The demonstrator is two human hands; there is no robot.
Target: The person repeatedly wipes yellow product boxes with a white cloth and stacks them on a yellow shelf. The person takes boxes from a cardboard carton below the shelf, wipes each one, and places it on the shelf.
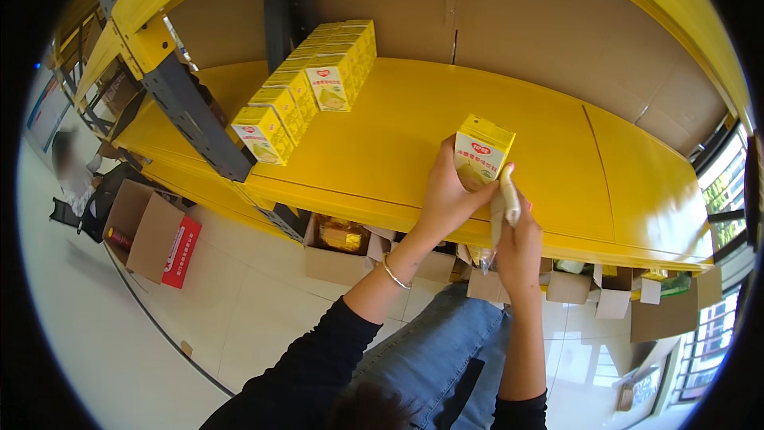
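My left hand (pixel 447 191) is wrapped round a small yellow and white drink carton (pixel 482 151), held upright over the yellow shelf (pixel 398 135). A pear picture shows on the carton's front. In my right hand (pixel 519 243) is a folded white cloth (pixel 506 201), its upper end beside the carton's right side. Something clear and crumpled hangs below it, too small to make out. Rows of matching cartons (pixel 288 107) stand close together at the shelf's left end, beside the grey post.
A grey upright post (pixel 191 115) stands left of the cartons, and a cardboard sheet (pixel 525 24) backs the shelf. Open cardboard boxes (pixel 338 267) sit beneath the shelf's front edge. A larger box (pixel 147 227) is on the floor at left, near a seated person (pixel 76 179).
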